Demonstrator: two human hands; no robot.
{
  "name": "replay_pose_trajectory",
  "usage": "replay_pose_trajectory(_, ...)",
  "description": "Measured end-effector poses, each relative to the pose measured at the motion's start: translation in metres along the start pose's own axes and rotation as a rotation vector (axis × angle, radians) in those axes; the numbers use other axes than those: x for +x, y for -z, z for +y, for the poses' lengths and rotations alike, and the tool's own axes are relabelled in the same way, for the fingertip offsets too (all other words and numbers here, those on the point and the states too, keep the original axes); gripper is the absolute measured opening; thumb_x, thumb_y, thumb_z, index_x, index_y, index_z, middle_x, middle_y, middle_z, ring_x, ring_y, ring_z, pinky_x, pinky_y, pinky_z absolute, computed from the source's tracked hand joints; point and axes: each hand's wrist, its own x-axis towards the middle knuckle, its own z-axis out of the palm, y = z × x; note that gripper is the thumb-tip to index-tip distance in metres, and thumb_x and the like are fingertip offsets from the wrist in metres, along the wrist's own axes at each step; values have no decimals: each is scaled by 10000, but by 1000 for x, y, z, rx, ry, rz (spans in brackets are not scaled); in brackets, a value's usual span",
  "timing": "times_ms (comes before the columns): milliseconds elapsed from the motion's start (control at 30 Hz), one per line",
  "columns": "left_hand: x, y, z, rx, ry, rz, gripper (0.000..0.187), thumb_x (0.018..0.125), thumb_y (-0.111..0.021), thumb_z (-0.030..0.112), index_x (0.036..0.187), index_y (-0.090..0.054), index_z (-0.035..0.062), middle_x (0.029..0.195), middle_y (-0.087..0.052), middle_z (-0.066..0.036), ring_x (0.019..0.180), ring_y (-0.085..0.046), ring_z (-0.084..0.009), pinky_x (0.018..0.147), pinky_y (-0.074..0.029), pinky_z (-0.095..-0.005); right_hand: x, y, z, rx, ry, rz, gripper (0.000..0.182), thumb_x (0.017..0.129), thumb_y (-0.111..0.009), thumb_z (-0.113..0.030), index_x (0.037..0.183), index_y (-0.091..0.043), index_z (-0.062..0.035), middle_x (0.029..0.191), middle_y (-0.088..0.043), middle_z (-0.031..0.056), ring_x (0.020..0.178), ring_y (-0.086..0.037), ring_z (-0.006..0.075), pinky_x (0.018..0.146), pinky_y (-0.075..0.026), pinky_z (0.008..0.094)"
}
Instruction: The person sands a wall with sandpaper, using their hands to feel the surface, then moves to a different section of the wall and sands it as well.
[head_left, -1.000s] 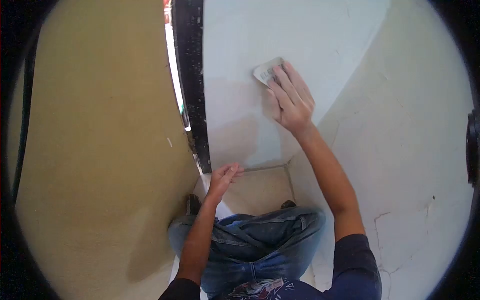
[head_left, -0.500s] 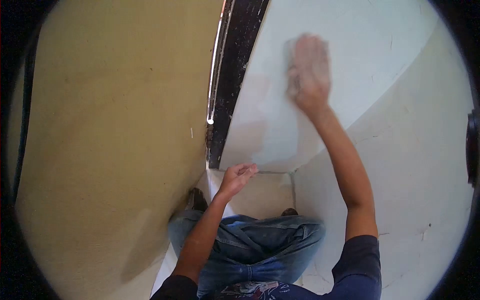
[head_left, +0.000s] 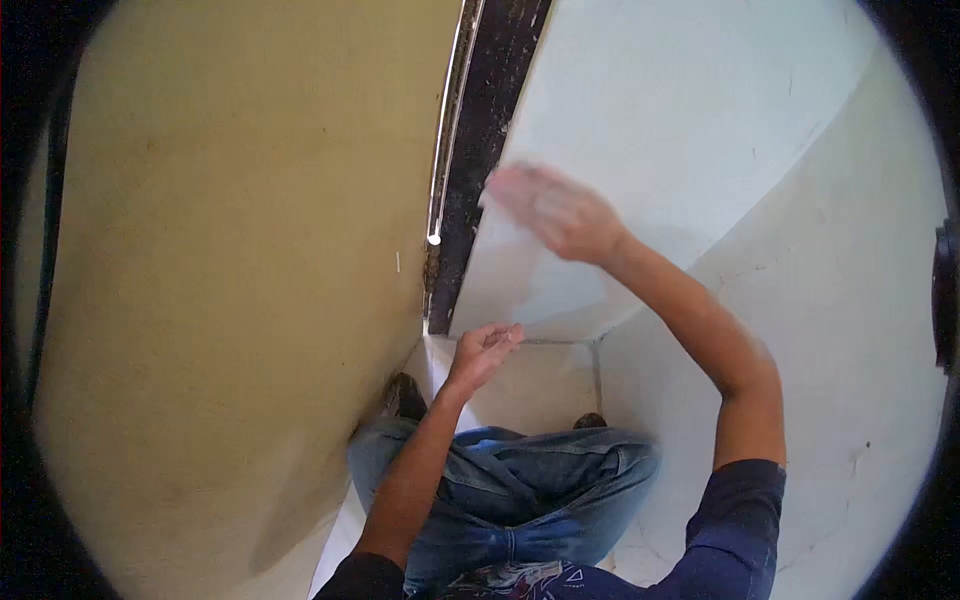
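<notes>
My right hand is at the white wall panel, its fingers stretched toward the dark frame strip. Motion smears the fingers, and whether something thin lies under the palm cannot be made out. Lower down, my left hand hovers above my lap, fingers loosely curled together with pale fingertips. Nothing shows in it. It is nearest to the bottom edge of the panel and the foot of the dark strip.
A yellowish-tan surface fills the left side, with a bright metal edge along the dark strip. At the right stands a pale side wall with marks. Floor tile lies between my feet, beyond my jeans.
My right hand has swept down and to the left across the white panel, its fingers turning from upward to leftward. My left hand stays almost in place. The view has shifted slightly.
</notes>
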Motion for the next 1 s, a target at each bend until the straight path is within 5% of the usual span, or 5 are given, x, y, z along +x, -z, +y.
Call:
replay_pose_trajectory(133, -3, -2, 3, 32, 8, 26, 510, 919, -682, 417, 1139, -654, -42, 1036, -712, -112, 910, -666, -148, 759, -494, -278, -11, -19, 5, 163, 402, -241, 526, 876, -518, -149, 1374, -495, 20, 1462, -484, 112, 1342, -476, 232, 1143, -367, 388)
replay_pose_trajectory(333, -4, -2, 7, 27, -5, 86, 452, 949, -638, 410, 1127, -667, -4, 992, -723, -88, 899, -673, -150, 750, -492, -283, -1, 13, 16, -147, -65, 84, 535, 887, -484, -144, 1396, -472, 19, 1469, -468, 131, 1362, -451, 227, 1164, -330, 395)
replay_pose_trajectory(600, -9, 4, 2, -39, -294, 370, 315, 1002, -580, 304, 898, -665, 19, 818, -708, -74, 723, -668, -127, 635, -478, -241, -56, -96, -65, 200, 222, -150, 512, 876, -488, -151, 1367, -529, -16, 1452, -499, 66, 1337, -473, 197, 1160, -343, 350)
replay_pose_trajectory(833, -12, -6, 6, -45, -421, 416, 285, 1005, -582, 231, 853, -627, -6, 770, -671, -67, 689, -635, -121, 659, -506, -263, -7, -8, -13, -143, -265, 151, 519, 907, -476, -148, 1419, -479, -63, 1467, -482, 83, 1357, -458, 228, 1134, -377, 408)
replay_pose_trajectory(1000, -17, -1, 12, -14, -423, 440, 260, 1004, -580, 203, 853, -620, -5, 771, -663, -72, 686, -626, -125, 671, -511, -268, -62, -121, -97, 392, -53, -3, 547, 889, -495, -149, 1427, -471, -51, 1477, -471, 85, 1371, -438, 233, 1172, -323, 388)
